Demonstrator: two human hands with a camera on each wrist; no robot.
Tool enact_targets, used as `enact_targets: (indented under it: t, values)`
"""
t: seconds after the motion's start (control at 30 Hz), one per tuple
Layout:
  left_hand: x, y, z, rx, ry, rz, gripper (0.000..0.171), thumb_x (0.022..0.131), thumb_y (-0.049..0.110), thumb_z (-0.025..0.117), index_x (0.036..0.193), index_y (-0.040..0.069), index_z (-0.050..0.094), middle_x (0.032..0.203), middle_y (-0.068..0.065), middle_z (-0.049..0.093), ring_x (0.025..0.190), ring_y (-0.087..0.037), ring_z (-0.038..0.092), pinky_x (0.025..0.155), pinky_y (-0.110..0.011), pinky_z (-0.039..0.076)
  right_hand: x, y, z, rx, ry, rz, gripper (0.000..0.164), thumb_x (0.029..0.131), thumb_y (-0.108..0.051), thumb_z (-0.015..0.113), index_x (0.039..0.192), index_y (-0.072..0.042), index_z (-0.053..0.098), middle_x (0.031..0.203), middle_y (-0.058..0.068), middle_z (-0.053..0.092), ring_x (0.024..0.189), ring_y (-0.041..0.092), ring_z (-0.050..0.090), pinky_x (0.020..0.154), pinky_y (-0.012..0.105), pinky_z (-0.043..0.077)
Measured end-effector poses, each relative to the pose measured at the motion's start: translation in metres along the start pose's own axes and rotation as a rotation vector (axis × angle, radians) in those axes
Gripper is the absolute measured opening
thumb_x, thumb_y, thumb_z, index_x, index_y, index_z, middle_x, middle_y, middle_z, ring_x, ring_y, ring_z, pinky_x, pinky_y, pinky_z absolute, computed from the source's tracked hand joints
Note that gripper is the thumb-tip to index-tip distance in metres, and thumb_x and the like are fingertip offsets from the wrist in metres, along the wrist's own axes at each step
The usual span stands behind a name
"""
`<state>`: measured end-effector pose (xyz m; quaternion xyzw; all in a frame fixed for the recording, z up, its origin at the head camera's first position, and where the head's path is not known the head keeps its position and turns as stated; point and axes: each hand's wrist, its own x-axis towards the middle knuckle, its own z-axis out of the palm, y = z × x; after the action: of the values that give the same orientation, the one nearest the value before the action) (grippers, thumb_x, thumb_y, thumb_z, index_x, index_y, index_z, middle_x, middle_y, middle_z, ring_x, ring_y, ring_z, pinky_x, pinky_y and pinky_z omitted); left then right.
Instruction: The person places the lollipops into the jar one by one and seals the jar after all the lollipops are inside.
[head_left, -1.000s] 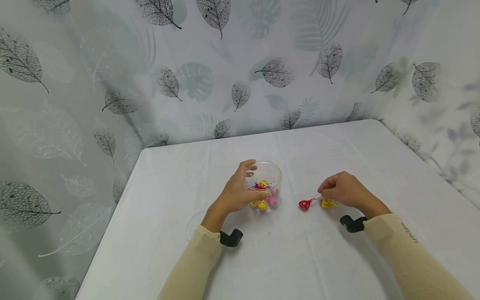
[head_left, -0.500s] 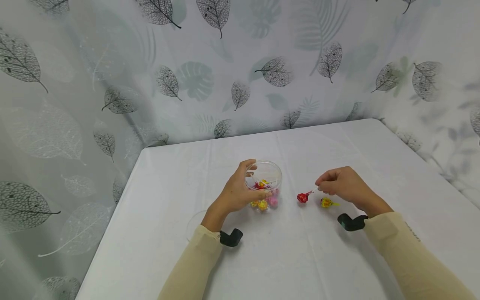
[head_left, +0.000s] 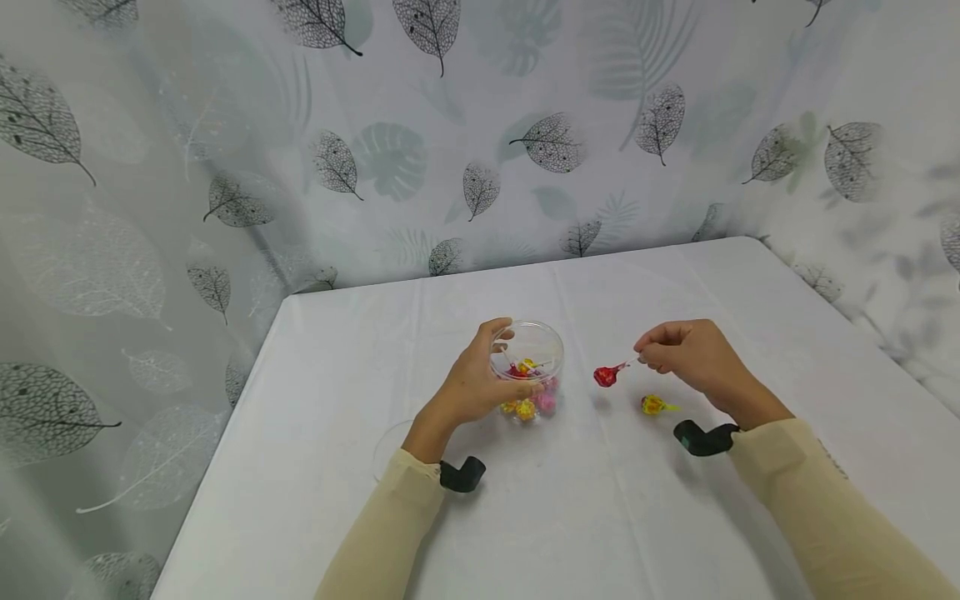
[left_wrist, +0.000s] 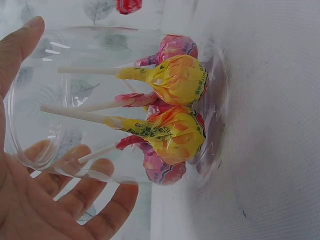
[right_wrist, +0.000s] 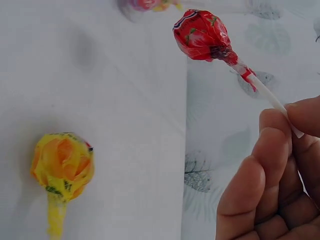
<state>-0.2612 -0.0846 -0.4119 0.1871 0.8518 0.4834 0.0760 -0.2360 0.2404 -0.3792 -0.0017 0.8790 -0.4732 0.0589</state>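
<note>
Behind everything hangs a pale grey-and-white sheet printed with dark and faint leaves [head_left: 555, 92]. Below it spreads a broad, white, cloth-covered surface [head_left: 322, 375], its far edge and both far corners showing. Beige sleeves [head_left: 378, 533] cover my forearms. My right hand [head_left: 693, 358] hangs above the surface, between its middle and its right edge. My left hand [head_left: 472, 383] curls round a clear, plastic-looking, round jar [head_left: 528, 379], thumb on the near side, fingers slightly apart on the far side. The jar stands upright a little left of the surface's middle, mouth up. Toward the left edge lies a thin, clear, round disc [head_left: 388, 446], partly hidden by my left forearm. Black curved mounts [head_left: 463, 475] sit at my wrists. Inside the jar, yellow-wrapped lollipops [left_wrist: 177, 80] and pink-wrapped lollipops [left_wrist: 165, 165] crowd together, white sticks toward the mouth; I cannot count them all. My right thumb and forefinger pinch the white stick of a round, red-wrapped lollipop [head_left: 605, 377], held above the surface, its head toward the jar. Just nearer me, a single yellow-wrapped lollipop [head_left: 653, 406] lies on the surface, its tail toward the right edge.
</note>
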Motion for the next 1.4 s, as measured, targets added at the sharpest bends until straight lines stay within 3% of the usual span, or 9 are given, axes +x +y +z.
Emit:
enact_targets:
  t: [0.33, 0.73, 1.23, 1.4]
  values:
    - [0.001, -0.001, 0.000, 0.004, 0.001, -0.011, 0.107, 0.078, 0.042, 0.093, 0.161, 0.023, 0.027, 0.158, 0.001, 0.046, 0.144, -0.024, 0.045, 0.112, -0.059, 0.043, -0.001, -0.017, -0.005, 0.046, 0.047, -0.051, 0.024, 0.099, -0.017, 0.062, 0.112, 0.000, 0.073, 0.086, -0.007, 0.072, 0.088, 0.020, 0.064, 0.080, 0.029, 0.053]
    - [0.002, -0.002, 0.001, 0.013, 0.013, -0.020, 0.102, 0.078, 0.041, 0.093, 0.158, 0.028, 0.030, 0.157, 0.003, 0.048, 0.142, -0.024, 0.047, 0.110, -0.059, 0.045, -0.001, -0.040, -0.004, 0.065, 0.091, -0.076, 0.026, 0.102, -0.021, 0.059, 0.113, -0.002, 0.073, 0.096, -0.005, 0.075, 0.090, 0.016, 0.066, 0.084, 0.029, 0.053]
    - [0.001, -0.001, -0.001, 0.004, 0.002, 0.004, 0.102, 0.080, 0.035, 0.092, 0.160, 0.025, 0.029, 0.157, 0.001, 0.048, 0.143, -0.025, 0.047, 0.113, -0.059, 0.042, 0.000, -0.061, 0.003, 0.100, 0.128, -0.153, 0.026, 0.101, -0.020, 0.060, 0.110, 0.001, 0.074, 0.091, -0.009, 0.074, 0.087, 0.015, 0.066, 0.080, 0.023, 0.055]
    - [0.000, 0.000, -0.002, 0.001, -0.004, 0.007, 0.101, 0.081, 0.034, 0.092, 0.159, 0.027, 0.029, 0.157, 0.001, 0.047, 0.143, -0.025, 0.046, 0.114, -0.058, 0.041, 0.001, -0.068, 0.007, 0.131, 0.124, -0.176, 0.024, 0.100, -0.018, 0.061, 0.107, 0.002, 0.074, 0.088, -0.009, 0.074, 0.088, 0.021, 0.067, 0.079, 0.023, 0.055]
